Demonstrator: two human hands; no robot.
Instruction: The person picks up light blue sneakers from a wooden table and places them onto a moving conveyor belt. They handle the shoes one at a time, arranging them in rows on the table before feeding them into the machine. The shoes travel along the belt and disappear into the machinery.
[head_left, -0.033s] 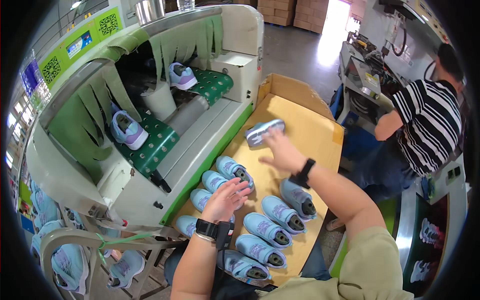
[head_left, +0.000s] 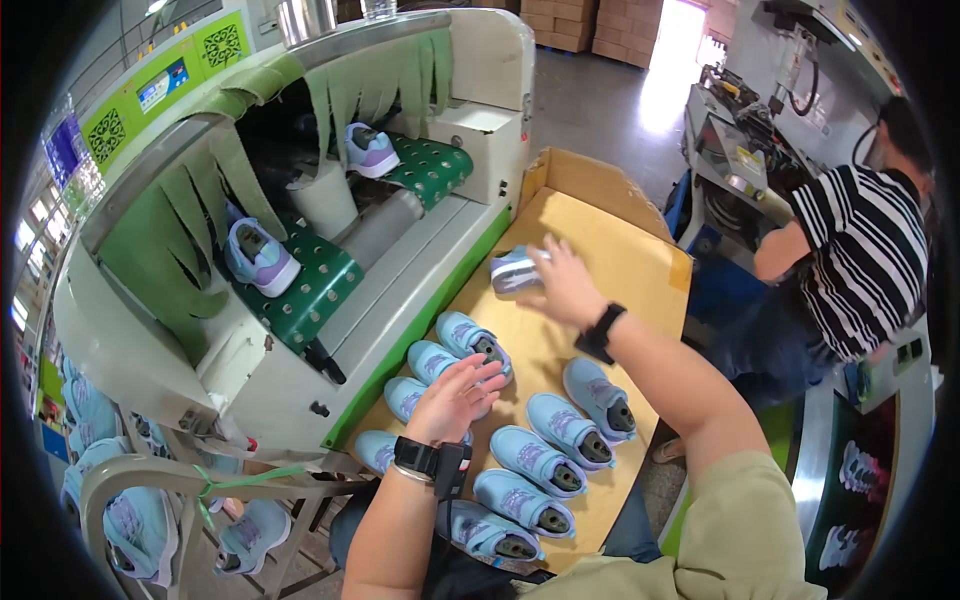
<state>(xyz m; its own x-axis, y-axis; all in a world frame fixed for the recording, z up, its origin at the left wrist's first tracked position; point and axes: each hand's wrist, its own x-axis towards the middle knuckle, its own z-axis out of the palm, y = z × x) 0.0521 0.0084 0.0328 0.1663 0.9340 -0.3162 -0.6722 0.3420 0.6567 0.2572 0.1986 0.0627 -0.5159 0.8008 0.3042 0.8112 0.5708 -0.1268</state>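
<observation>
My right hand (head_left: 565, 287), fingers spread, is at the right end of a shoe (head_left: 512, 270) that lies tipped on its side with its pale sole showing. The fingers hide part of that shoe, and I cannot tell whether they touch it. My left hand (head_left: 452, 405) hovers open, palm turned to the right, holding nothing. Beneath and beside it stands a row of light blue shoes (head_left: 462, 333), partly covered by the hand. To its right runs a second row of light blue shoes (head_left: 570, 430) with dark inserts in their openings. Both rows rest on a tan board (head_left: 610, 265).
At left is a white and green machine (head_left: 480, 210) with hanging green strips (head_left: 150, 260). Two shoes (head_left: 262, 258) sit on its perforated green belts (head_left: 318, 285). A rack (head_left: 110, 490) holding more shoes stands at lower left. A person in a striped shirt (head_left: 860, 255) works at right.
My right hand has shifted slightly and now covers more of the tipped shoe's right end. The left hand looks the same.
</observation>
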